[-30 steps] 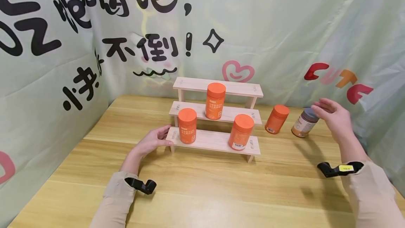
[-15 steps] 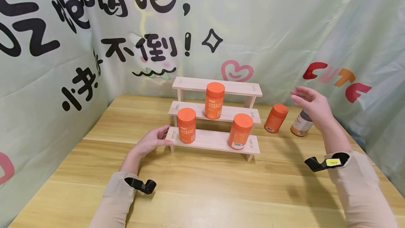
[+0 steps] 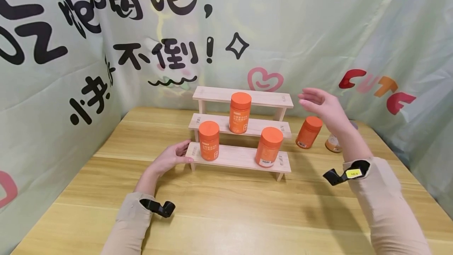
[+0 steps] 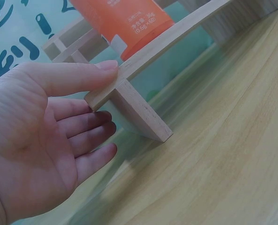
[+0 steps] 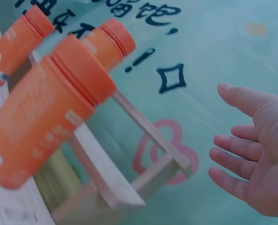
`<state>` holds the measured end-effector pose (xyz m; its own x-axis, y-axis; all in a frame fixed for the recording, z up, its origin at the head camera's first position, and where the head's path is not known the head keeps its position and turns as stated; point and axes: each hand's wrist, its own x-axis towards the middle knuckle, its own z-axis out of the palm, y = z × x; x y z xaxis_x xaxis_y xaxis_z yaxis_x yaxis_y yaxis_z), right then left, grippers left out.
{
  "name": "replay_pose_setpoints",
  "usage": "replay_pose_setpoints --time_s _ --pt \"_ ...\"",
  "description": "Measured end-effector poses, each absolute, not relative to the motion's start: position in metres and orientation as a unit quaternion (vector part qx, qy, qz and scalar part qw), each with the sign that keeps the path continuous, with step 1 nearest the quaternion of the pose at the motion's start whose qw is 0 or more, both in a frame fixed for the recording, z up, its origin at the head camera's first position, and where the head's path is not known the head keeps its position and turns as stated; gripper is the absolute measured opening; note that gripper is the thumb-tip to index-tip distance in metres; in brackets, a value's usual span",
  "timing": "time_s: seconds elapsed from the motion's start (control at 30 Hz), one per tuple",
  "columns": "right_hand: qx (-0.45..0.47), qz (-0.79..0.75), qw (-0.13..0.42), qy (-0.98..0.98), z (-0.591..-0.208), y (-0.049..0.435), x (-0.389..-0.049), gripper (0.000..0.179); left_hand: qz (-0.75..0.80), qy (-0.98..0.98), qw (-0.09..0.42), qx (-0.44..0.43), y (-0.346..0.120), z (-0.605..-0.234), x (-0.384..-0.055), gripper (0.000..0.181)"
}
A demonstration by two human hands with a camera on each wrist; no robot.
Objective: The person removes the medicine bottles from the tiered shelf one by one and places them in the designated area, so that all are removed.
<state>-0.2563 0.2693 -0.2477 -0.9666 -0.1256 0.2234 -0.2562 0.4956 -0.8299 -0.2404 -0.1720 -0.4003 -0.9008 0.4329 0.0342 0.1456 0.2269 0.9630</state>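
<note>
A three-tier wooden display rack [image 3: 235, 156] stands on the table. My left hand [image 3: 170, 157] holds the left end of its lowest tier, thumb on top and fingers at and below the edge; the left wrist view shows the thumb [image 4: 89, 75] on the plank. Two orange jars stand on that tier, a left jar [image 3: 209, 141] and a right jar [image 3: 269, 147]. Another orange jar [image 3: 240, 113] sits on the middle tier. My right hand [image 3: 325, 107] is in the air right of the rack, fingers spread and holding nothing; the right wrist view shows its bare palm [image 5: 270, 154].
Right of the rack, a fourth orange jar [image 3: 309, 133] stands on the table [image 3: 226, 215]. Beside it is a labelled bottle [image 3: 334, 144], partly hidden behind my right forearm. A printed cloth [image 3: 301, 23] hangs close behind the rack and along the sides.
My right hand has moved left, away from above the grey-capped bottle, to a place above the loose orange jar beside the rack. My left hand and the jars have stayed where they were.
</note>
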Motion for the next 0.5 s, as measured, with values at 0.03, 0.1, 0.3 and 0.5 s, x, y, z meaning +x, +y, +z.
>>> replay_pose_setpoints --time_s 0.03,0.1,0.3,0.5 --pt "0.114 0.491 0.062 -0.861 -0.246 0.265 -0.257 0.062 0.594 0.773 0.122 0.185 -0.172 -0.4 -0.24 0.081" --pt "0.121 0.491 0.052 -0.861 -0.243 0.258 -0.258 0.062 0.595 0.773 0.122 0.185 -0.172 -0.4 -0.24 0.081" --pt "0.14 0.492 0.033 -0.859 -0.239 0.236 -0.262 0.065 0.594 0.773 0.124 0.187 -0.172 -0.4 -0.24 0.081" --pt "0.169 0.5 0.032 -0.849 -0.238 0.215 -0.267 0.065 0.593 0.773 0.121 0.19 -0.172 -0.399 -0.24 0.081"
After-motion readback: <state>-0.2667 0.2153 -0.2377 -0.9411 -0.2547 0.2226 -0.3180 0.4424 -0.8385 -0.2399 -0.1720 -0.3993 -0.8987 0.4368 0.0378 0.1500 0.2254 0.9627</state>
